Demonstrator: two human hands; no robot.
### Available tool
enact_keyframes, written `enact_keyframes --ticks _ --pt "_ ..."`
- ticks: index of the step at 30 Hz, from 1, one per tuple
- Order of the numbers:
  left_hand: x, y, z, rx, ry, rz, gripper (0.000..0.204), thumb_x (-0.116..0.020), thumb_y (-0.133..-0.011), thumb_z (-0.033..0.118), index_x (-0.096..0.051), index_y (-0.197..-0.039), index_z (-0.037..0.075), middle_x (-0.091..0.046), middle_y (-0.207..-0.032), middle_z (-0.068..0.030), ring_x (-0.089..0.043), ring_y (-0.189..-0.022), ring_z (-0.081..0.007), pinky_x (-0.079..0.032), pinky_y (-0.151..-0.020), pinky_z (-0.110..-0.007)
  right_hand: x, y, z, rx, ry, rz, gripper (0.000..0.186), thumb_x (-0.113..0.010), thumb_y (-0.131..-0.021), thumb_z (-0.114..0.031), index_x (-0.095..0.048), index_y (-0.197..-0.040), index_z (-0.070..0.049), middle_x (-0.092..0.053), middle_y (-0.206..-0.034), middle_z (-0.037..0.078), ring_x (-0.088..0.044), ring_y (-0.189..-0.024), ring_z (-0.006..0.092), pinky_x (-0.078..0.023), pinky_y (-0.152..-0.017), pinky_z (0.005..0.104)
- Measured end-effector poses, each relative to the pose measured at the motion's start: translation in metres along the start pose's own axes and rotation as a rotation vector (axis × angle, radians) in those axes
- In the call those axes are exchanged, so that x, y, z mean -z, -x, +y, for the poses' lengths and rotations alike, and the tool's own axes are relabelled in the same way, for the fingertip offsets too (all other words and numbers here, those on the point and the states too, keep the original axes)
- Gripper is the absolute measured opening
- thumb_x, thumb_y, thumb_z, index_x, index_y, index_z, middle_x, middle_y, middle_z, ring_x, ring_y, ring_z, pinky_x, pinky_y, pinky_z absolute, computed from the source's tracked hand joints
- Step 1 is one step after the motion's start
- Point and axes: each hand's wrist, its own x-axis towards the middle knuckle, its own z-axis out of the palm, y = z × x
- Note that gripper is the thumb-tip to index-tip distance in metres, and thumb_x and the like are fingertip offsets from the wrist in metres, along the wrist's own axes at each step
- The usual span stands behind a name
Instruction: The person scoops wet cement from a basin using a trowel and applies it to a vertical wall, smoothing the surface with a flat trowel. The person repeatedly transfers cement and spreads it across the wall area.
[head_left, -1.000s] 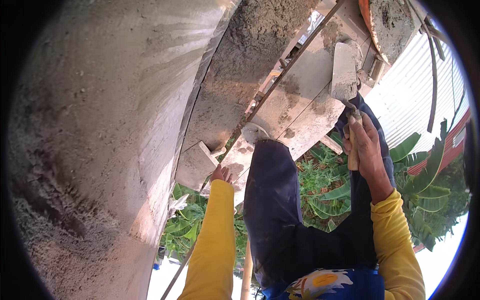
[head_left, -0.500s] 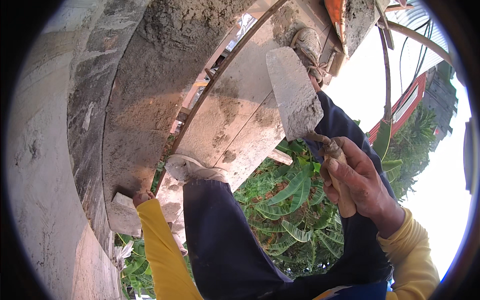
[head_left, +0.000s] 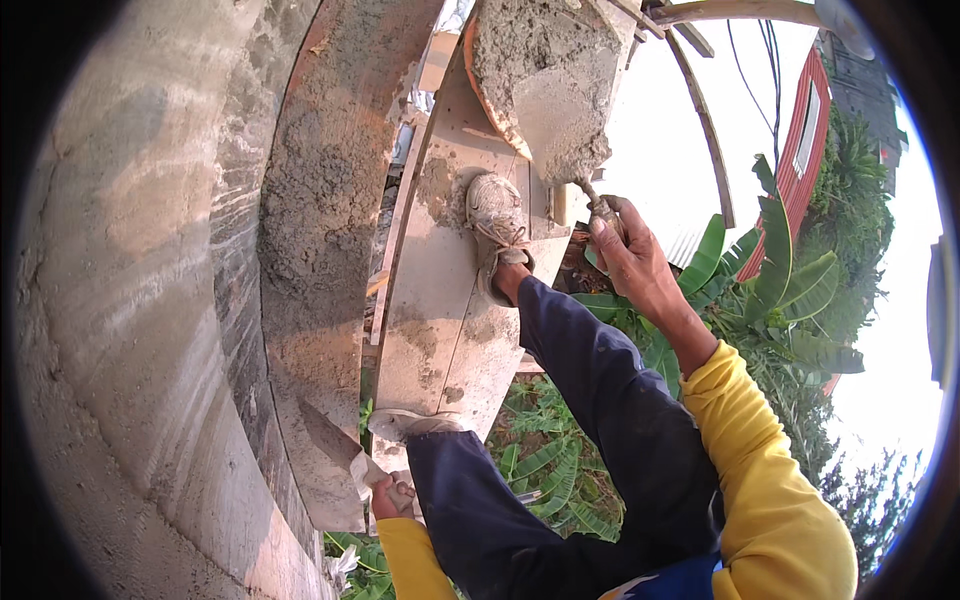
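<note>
My right hand [head_left: 628, 258] grips the handle of a mortar-coated trowel [head_left: 560, 120], whose blade lies in the grey mortar of an orange-rimmed container [head_left: 500, 45] at the top centre. My left hand [head_left: 392, 500] is low beside my left leg, its fingers closed on a pale flat tool [head_left: 362, 470], perhaps a wooden float, partly hidden. My two shoes [head_left: 490, 210] are on a splattered plank walkway [head_left: 440, 330].
A plastered concrete wall [head_left: 140, 300] curves along the left, beside a mortar-covered ledge [head_left: 320, 220]. Gaps between boards show greenery below. Banana plants [head_left: 780, 270], loose poles [head_left: 705, 120], wires and a red corrugated structure [head_left: 790, 170] are at the right, beyond the walkway's edge.
My right hand has carried the trowel forward and up into the mortar container. The view has swung, bringing the container nearer centre. My left hand has closed on the pale tool.
</note>
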Motion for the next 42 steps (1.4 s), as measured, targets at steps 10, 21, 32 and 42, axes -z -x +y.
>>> enact_keyframes --ticks 10,21,32,42 --pt "-0.326 0.075 0.041 -0.187 -0.459 -0.093 0.026 -0.073 -0.09 0.007 -0.06 -0.113 0.007 -0.065 -0.088 -0.0076 -0.059 -0.063 -0.0178 -0.045 -0.048 -0.032 0.094 -0.313 0.104 -0.176 0.276 0.453 0.059 -0.045 -0.106 -0.054 -0.064 -0.138 -0.008 -0.073 -0.119 0.028 -0.067 -0.118 0.0475 -0.05 -0.104 0.0529" --pt "-0.436 0.09 0.076 -0.775 -1.028 -0.255 0.02 -0.078 -0.091 0.009 -0.071 -0.107 0.001 -0.067 -0.078 -0.0043 -0.062 -0.069 -0.0145 -0.048 -0.065 -0.03 0.097 -0.255 0.087 0.218 0.506 0.347 0.039 -0.063 -0.103 -0.042 -0.07 -0.129 -0.014 -0.074 -0.104 0.017 -0.072 -0.096 0.037 -0.056 -0.084 0.0496" --pt "-0.491 0.039 0.095 -0.74 -1.13 -0.273 0.032 -0.075 -0.094 0.009 -0.069 -0.123 -0.004 -0.074 -0.122 -0.013 -0.066 -0.119 -0.0273 -0.048 -0.106 -0.041 0.044 -0.325 0.028 -0.007 0.315 0.005 0.063 -0.05 -0.104 -0.063 -0.066 -0.14 -0.013 -0.077 -0.11 0.023 -0.073 -0.105 0.0433 -0.055 -0.095 0.051" --pt "-0.461 0.028 0.148 -1.59 -2.072 -0.616 0.04 -0.075 -0.084 0.004 -0.077 -0.122 0.015 -0.074 -0.124 -0.0147 -0.069 -0.117 -0.0387 -0.051 -0.104 -0.055 0.061 -0.23 0.021 0.251 0.345 0.369 0.041 -0.069 -0.1 -0.037 -0.068 -0.133 -0.012 -0.072 -0.112 0.013 -0.071 -0.103 0.0344 -0.058 -0.085 0.0457"
